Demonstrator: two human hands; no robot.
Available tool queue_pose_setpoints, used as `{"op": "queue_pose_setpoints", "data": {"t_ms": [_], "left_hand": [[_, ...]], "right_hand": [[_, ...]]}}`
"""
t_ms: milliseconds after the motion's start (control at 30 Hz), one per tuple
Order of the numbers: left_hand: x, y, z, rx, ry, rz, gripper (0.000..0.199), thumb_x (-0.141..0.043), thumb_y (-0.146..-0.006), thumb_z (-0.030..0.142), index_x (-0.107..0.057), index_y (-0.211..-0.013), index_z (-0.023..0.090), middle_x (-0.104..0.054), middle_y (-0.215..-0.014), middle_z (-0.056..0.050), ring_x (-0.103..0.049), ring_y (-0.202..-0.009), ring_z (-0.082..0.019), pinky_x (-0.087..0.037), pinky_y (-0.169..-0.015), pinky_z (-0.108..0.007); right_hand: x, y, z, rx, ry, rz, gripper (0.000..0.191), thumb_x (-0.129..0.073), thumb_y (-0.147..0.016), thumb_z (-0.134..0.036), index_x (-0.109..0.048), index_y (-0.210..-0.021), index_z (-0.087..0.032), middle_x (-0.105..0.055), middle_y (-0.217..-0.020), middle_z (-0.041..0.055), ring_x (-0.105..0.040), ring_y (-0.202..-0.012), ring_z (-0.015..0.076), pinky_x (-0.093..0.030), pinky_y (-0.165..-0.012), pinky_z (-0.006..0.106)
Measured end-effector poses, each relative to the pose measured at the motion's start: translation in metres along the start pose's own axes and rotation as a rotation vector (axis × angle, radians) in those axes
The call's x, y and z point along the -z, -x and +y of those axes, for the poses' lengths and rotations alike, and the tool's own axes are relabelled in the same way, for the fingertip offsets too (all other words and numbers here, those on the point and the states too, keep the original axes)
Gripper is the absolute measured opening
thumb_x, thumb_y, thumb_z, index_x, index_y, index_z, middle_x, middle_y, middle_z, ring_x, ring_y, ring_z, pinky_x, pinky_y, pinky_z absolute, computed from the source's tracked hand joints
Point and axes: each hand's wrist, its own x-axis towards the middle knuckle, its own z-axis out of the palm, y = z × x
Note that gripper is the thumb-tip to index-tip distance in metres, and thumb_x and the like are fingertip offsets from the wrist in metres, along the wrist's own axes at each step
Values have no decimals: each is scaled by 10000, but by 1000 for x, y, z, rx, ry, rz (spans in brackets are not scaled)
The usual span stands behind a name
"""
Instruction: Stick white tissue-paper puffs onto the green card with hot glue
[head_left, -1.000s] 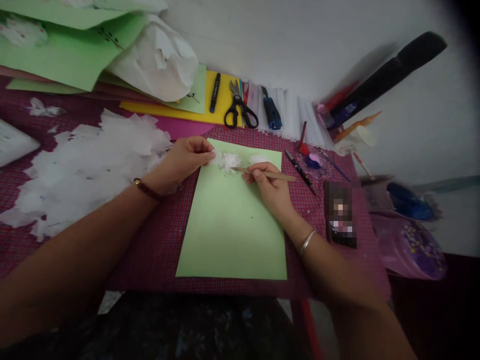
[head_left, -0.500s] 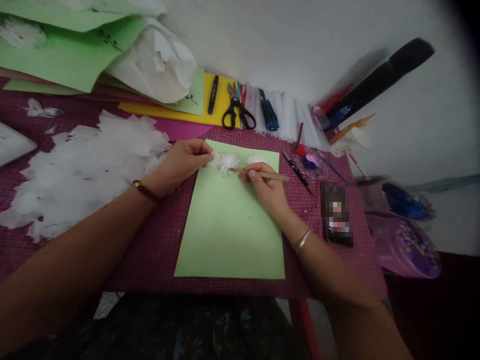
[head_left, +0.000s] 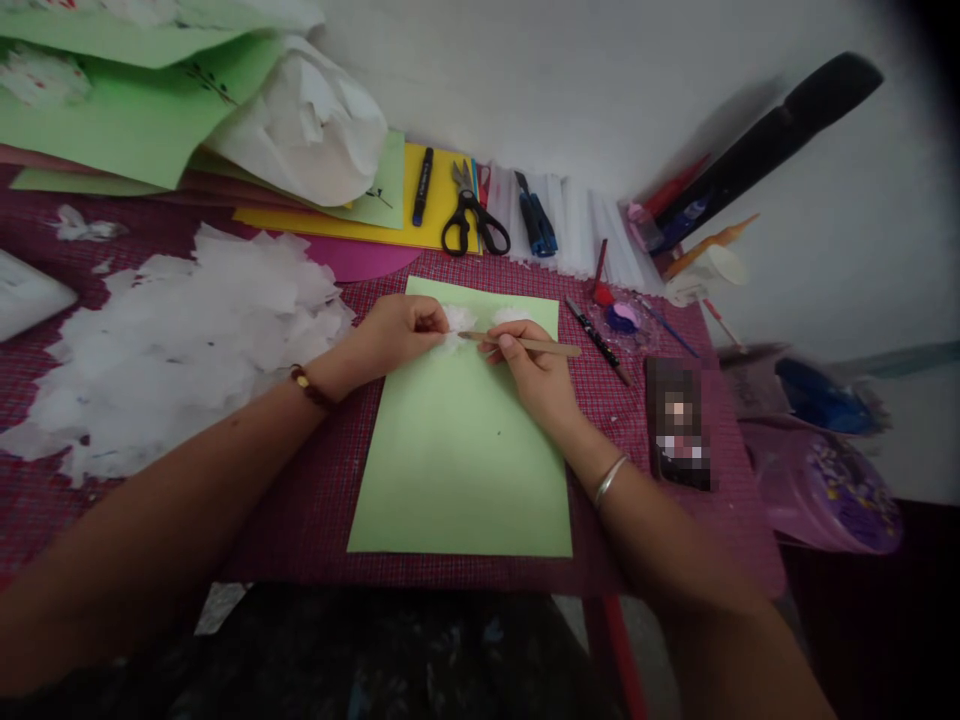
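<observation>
A light green sheet of paper [head_left: 461,470] lies on the table before me, with two white tissue paper tufts near its top edge: a left tuft [head_left: 460,317] and a right tuft [head_left: 511,314]. My right hand [head_left: 541,378] holds a thin wooden stick [head_left: 556,349] nearly level, its darker tip pointing left. At that tip, beside the left tuft, the thumb and fingers of my left hand [head_left: 397,338] pinch a small piece of white tissue paper, mostly hidden by the fingers. Loose white tissue pieces [head_left: 165,350] are heaped to the left.
Scissors [head_left: 471,215] and a marker [head_left: 423,187] lie on yellow paper at the back, with a blue cutter [head_left: 535,222] to their right. A pen [head_left: 600,342], a small paint dish [head_left: 622,320] and a phone [head_left: 679,425] are on the right. Green sheets [head_left: 127,120] are stacked back left.
My left hand has moved right, bringing its pinched fingers from the left tuft's outer side to the stick's tip. My right hand and the stick have hardly moved.
</observation>
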Motion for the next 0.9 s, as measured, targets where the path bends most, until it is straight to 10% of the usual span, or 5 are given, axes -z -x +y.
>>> {"op": "queue_pose_setpoints", "data": {"t_ms": [900], "left_hand": [[2, -1, -2, 30, -33, 99, 173, -624, -794, 282, -696, -872, 146, -700, -790, -22, -590, -708, -136, -461, -666, -275]], "right_hand": [[0, 12, 5, 374, 335, -206, 204, -501, -1010, -223, -693, -1056, -276, -715, -1018, 41, -663, -964, 173, -543, -859, 372]]}}
